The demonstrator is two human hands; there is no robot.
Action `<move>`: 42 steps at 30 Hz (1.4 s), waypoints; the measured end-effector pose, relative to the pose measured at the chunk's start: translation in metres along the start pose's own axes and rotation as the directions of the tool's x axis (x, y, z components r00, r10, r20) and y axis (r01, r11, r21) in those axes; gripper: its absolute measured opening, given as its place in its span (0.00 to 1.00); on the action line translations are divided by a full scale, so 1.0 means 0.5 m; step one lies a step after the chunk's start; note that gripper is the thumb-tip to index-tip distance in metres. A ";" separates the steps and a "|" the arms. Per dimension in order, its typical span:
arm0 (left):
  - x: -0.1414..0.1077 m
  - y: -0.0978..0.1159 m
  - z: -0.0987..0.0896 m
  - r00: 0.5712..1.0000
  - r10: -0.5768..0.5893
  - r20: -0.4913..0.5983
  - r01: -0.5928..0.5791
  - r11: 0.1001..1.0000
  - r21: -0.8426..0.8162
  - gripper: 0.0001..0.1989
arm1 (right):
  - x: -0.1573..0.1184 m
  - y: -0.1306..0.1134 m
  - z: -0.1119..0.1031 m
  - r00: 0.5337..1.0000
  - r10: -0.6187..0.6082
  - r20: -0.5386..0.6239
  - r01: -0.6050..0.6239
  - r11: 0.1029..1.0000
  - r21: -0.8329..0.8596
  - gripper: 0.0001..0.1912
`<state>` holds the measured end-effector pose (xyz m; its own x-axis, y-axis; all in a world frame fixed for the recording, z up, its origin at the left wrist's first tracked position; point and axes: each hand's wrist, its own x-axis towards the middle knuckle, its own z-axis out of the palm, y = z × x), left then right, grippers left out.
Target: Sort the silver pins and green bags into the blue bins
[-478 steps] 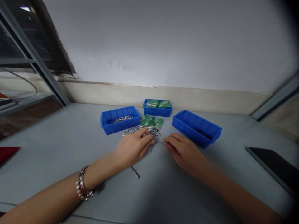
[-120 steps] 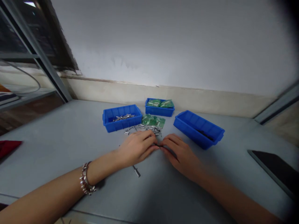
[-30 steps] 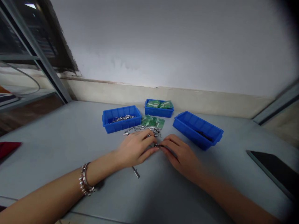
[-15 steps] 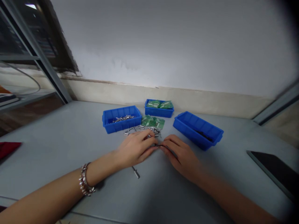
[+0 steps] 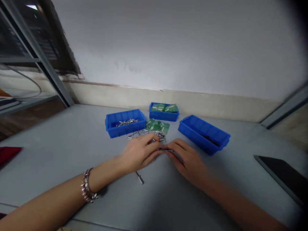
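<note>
My left hand (image 5: pixel 141 152) and my right hand (image 5: pixel 186 160) meet over the table, their fingertips pinched on a slim metal rivet (image 5: pixel 165 149) lying level between them. The fingers cover most of this piece. Behind my left hand, a loose heap of silvery blind rivets (image 5: pixel 146 132) spreads on the table, partly hidden by my fingers. A single rivet (image 5: pixel 140 178), with a thin stem and thicker end, lies below my left wrist.
A blue bin (image 5: pixel 125 128) at the left contains more metal rivets. Green packets (image 5: pixel 157 125) lie beside it, with others in the rear blue bin (image 5: pixel 163 116). Dark small pieces sit in the right blue bin (image 5: pixel 199 138). A dark flat tablet-like object (image 5: pixel 284 176) rests far right.
Both hands stay almost in place. The held rivet has shifted very slightly between the fingertips; the bins and heap are unchanged.
</note>
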<state>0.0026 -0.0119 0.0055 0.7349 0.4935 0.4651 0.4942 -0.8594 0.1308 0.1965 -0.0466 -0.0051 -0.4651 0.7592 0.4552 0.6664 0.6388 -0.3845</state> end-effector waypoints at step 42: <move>0.002 -0.022 0.013 0.972 -0.202 0.118 0.160 0.941 0.297 0.17 | 0.000 -0.004 -0.002 0.999 0.008 -0.032 -0.009 1.000 -0.029 0.09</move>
<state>0.0011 -0.0011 -0.0011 0.6692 0.6695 0.3226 0.7208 -0.6903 -0.0627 0.1957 -0.0482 -0.0034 -0.4408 0.7599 0.4777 0.6874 0.6280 -0.3648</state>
